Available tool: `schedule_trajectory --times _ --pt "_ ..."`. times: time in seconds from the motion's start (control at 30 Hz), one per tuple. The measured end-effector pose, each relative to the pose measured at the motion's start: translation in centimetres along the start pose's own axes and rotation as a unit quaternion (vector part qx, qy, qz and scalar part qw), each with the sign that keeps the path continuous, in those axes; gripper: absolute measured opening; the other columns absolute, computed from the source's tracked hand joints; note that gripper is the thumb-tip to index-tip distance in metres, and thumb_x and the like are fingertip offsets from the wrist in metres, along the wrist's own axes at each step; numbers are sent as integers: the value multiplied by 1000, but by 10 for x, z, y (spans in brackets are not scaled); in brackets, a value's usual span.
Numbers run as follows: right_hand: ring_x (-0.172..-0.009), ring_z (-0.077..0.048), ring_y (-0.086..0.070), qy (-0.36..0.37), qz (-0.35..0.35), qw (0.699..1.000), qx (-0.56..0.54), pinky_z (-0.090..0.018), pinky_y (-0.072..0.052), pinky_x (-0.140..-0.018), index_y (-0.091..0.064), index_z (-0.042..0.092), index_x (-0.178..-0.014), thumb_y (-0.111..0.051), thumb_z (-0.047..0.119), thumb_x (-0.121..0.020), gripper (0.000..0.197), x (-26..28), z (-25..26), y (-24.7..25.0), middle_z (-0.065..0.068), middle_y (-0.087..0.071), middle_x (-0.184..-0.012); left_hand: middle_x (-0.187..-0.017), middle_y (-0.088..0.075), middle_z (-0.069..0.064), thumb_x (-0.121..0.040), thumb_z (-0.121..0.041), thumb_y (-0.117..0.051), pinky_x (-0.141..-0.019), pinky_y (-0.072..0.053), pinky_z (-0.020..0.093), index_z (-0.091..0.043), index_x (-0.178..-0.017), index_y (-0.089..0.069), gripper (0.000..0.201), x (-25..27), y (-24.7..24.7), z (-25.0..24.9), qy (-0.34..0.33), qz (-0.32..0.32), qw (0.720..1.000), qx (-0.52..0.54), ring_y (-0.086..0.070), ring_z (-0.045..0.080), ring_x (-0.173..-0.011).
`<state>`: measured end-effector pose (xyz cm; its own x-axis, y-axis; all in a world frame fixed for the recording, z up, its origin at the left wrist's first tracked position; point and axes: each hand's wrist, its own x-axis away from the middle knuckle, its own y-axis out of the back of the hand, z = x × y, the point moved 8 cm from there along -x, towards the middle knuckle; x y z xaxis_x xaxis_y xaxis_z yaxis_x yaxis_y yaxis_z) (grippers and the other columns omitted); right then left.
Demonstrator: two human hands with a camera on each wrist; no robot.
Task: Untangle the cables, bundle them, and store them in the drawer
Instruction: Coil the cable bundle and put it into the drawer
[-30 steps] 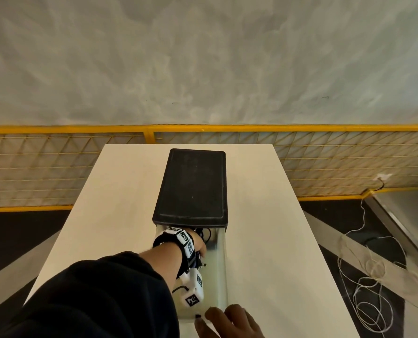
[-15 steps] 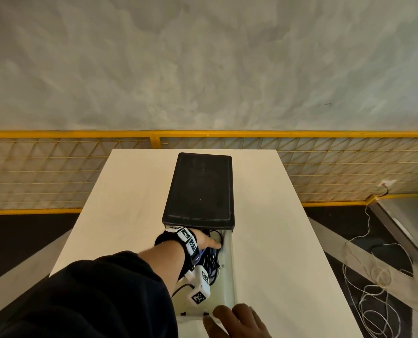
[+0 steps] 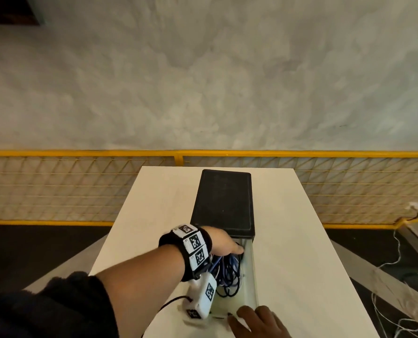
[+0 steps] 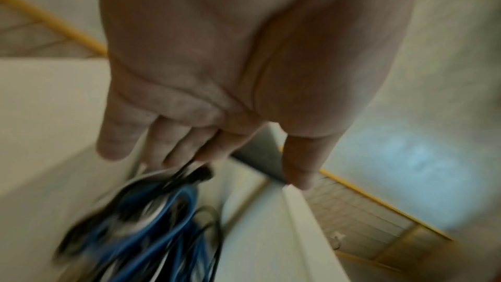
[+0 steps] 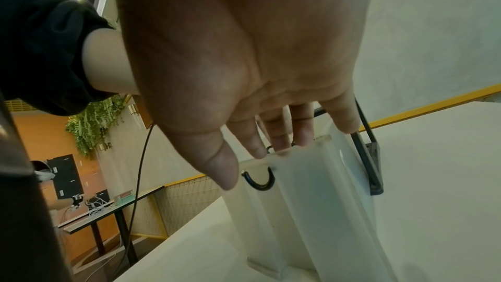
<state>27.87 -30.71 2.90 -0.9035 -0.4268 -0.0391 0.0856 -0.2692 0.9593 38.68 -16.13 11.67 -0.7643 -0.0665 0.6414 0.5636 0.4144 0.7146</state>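
A black-topped drawer unit (image 3: 223, 203) stands on the white table (image 3: 300, 264). Its translucent drawer (image 3: 250, 272) is pulled out toward me. A bundle of blue and black cables (image 3: 229, 272) lies inside it. My left hand (image 3: 223, 243) hovers over the back of the drawer with its fingers stretched out. In the blurred left wrist view the left hand (image 4: 236, 168) touches the top of the cables (image 4: 152, 218) with its fingertips. My right hand (image 3: 256, 322) rests at the drawer front. In the right wrist view the right hand (image 5: 257, 158) has straight fingers on the front rim (image 5: 311, 201), thumb beside the black handle (image 5: 258, 186).
A yellow mesh fence (image 3: 81, 191) runs behind the table, before a grey wall. A loose white cord (image 3: 398, 259) trails over the dark floor at the right. The table top shows bare on both sides of the drawer unit.
My left hand has risen from deep inside the drawer, and more of the cable bundle shows beneath it. The right hand has stayed at the drawer front.
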Motion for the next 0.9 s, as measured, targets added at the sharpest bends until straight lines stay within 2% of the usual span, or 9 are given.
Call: schedule_trajectory --times 0.07,0.13,0.23,0.3,0.43,0.53,0.6,0.77,0.9 --pt "-47 -18 -45 16 -51 997 61 -23 -38 -51 -67 36 -67 -18 50 -96 59 0 3 8 9 -55 -58 -144 -53 12 -96 -53 -49 -96 -41 31 -6 -138 -51 63 11 17 -10 -17 -18 999 -38 -52 30 -128" --pt "-45 -17 -44 29 -21 998 52 -22 -34 -50 -67 35 -64 -31 44 -93 47 -1 12 9 7 -53 -57 -140 -55 13 -95 -53 -50 -89 -45 31 -5 -135 -52 62 14 30 -15 -44 -46 997 -45 -56 30 -122" --pt "-44 -16 -45 61 -22 997 49 -22 -25 -44 -62 36 -62 -50 47 -70 18 0 29 38 7 -49 -59 -153 -39 15 -95 -59 -41 -107 -41 40 -8 -147 -39 72 3 28 -13 -58 -49 994 -73 -44 32 -135" --pt "-47 -17 -47 101 -45 991 80 -26 -30 -39 -57 35 -65 -57 39 -58 8 -4 39 59 5 -47 -63 -162 -23 14 -95 -65 -33 -115 -32 45 -11 -151 -31 78 -3 15 -8 -40 -22 994 -98 -32 34 -144" --pt "-72 -20 -65 77 -4 993 87 -38 -52 -53 -67 38 -86 -78 45 -29 58 -19 31 50 5 -67 -88 -166 -6 12 -99 -58 -28 -119 -22 49 -13 -154 -28 70 -11 4 1 -5 -14 994 -106 -17 40 -149" --pt "-108 -26 -64 83 24 992 91 -53 -57 -76 -63 37 -112 -87 54 -26 92 -31 32 36 1 -68 -120 -155 -31 17 -101 -32 -33 -113 -30 55 -10 -141 -47 48 -10 9 4 -3 -36 998 -58 -28 40 -140" --pt "-117 -26 -52 78 30 993 81 -56 -55 -81 -59 35 -117 -89 58 -26 98 -38 31 36 0 -65 -128 -141 -44 18 -98 -14 -33 -107 -33 59 -7 -131 -52 38 -9 6 6 -8 -12 999 -44 -29 42 -135" --pt "-117 -29 -62 50 17 996 66 -52 -56 -82 -57 33 -119 -92 54 -34 94 -60 14 44 -1 -53 -133 -140 -47 15 -101 -25 -33 -107 -32 51 -5 -126 -57 40 -14 12 3 -75 -76 986 -130 -38 36 -131" --pt "-123 -33 -57 17 6 997 77 -53 -56 -85 -54 27 -128 -92 53 -41 99 -90 0 47 -8 -55 -140 -144 -42 14 -101 -27 -33 -107 -32 50 -4 -129 -54 42 -19 7 3 -90 -91 982 -136 -35 35 -133"
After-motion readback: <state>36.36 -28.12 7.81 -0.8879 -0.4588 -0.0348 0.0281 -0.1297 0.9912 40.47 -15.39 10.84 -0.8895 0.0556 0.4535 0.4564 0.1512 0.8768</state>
